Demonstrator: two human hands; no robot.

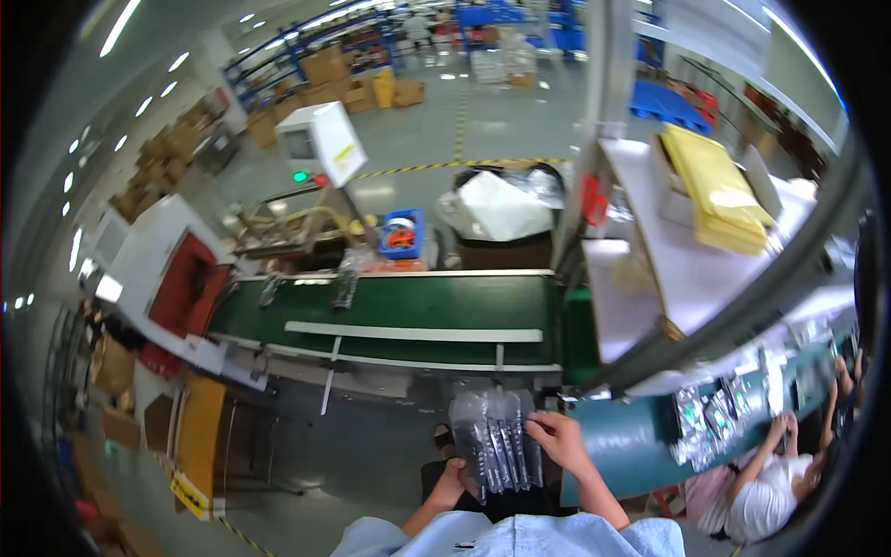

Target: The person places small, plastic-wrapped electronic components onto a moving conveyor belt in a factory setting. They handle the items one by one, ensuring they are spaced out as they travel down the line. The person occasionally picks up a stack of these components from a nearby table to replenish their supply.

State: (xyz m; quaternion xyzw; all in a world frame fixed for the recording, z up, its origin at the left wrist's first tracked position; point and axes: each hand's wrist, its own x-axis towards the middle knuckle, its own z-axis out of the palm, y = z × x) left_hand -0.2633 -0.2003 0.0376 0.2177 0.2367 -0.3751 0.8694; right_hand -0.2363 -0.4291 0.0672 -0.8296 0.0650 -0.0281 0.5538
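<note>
A clear plastic bag [502,408] with several dark slim packets [506,455] standing side by side in it is in front of my body, just short of the conveyor. My left hand [452,481] is closed on its lower left edge. At the upper right edge my right hand [560,441] has its thumb and fingers pinched together on the plastic. The far sides of the bag and the fingertips behind it are hidden.
Ahead runs a green conveyor belt [436,306] with a white guide bar [413,332] and small dark packets [346,286]. A white machine [176,269] stands at its left end. To the right, a green table [617,446] holds silvery packets [710,418], where other people work. Yellow envelopes [715,190] lie on a shelf.
</note>
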